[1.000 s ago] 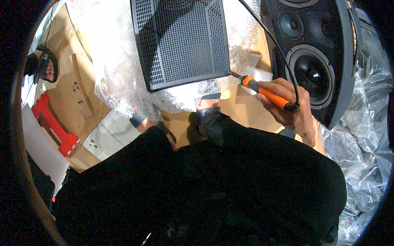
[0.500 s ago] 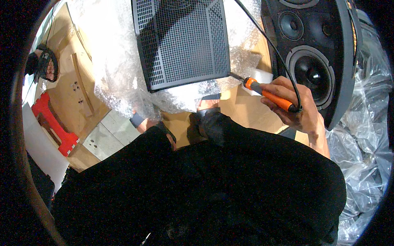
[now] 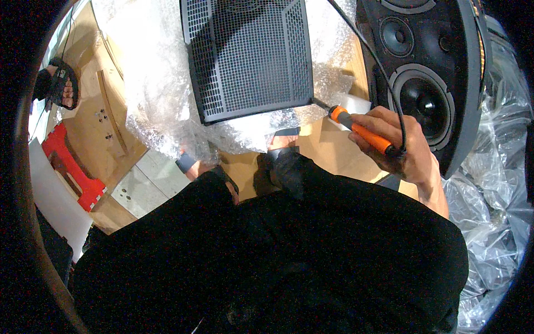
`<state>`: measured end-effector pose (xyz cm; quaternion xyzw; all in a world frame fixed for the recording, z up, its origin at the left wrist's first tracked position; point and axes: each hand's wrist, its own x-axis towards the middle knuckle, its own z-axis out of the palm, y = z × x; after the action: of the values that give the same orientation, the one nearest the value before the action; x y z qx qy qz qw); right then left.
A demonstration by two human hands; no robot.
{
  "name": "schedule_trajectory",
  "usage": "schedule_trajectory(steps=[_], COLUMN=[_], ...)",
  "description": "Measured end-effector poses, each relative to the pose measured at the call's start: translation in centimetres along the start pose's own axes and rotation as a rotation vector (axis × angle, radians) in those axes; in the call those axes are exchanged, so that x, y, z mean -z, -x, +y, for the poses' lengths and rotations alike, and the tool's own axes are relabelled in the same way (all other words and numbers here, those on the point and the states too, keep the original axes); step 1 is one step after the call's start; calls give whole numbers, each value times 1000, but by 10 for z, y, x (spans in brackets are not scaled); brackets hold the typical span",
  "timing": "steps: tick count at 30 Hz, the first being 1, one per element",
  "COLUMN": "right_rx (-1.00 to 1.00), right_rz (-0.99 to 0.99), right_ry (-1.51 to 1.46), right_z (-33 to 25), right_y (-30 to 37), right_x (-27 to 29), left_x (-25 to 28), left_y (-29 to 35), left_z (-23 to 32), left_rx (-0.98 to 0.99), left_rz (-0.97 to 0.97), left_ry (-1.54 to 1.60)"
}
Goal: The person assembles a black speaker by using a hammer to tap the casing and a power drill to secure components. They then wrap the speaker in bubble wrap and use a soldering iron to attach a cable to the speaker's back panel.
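My right hand (image 3: 409, 142) is wrapped round the orange and grey handle of a corded soldering iron (image 3: 368, 135). Its dark metal shaft points to the upper left, and the end is at the lower right corner of a black perforated grille (image 3: 256, 67); I cannot tell whether it touches. A black cord (image 3: 384, 75) loops from the handle up past the top edge. Crumpled bubble wrap (image 3: 161, 94) lies around and under the grille. My left hand does not show.
A black speaker cabinet (image 3: 453, 94) with bare drivers stands on the right, beside clear plastic sheeting (image 3: 495, 222). My sandalled feet (image 3: 283, 142) are below the grille. At left are a red plastic piece (image 3: 72, 167), a wooden board (image 3: 86, 119) and another person's sandalled foot (image 3: 67, 89).
The soldering iron and my right hand have shifted very slightly, and the cord has swung a little to the right. The iron's end stays at the grille's corner.
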<state>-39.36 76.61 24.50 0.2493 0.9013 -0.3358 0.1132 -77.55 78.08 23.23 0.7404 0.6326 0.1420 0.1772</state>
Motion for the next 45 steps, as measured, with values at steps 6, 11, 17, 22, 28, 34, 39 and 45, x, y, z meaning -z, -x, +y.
schedule_trajectory(steps=[6,11,17,22,28,34,39,45], right_rx=[-94,-213,-138,-46,-74,-16,-10,-78], right_rz=[186,289,300,294,286,293,305,277], right_ry=[-119,-179,-132,-200,-190,-222,-127,-282], right_z=[11,3,7,17,20,19,8,-16], right_y=[-7,2,4,1,7,1,2,-24], right_x=[-17,-5,-3,-10,-12,-18,-11,2], left_x=[-4,-3,0,3,6,4,9,11], left_y=[11,5,-7,0,-3,-6,-10,-11], left_z=[-3,-2,0,18,22,19,-22,-37], left_rx=[39,18,-3,27,54,48,-30,-130], left_rz=[-12,-7,-5,-2,-2,-18,-109,-132], left_ry=[-18,-5,1,-62,-119,-60,-1,-36])
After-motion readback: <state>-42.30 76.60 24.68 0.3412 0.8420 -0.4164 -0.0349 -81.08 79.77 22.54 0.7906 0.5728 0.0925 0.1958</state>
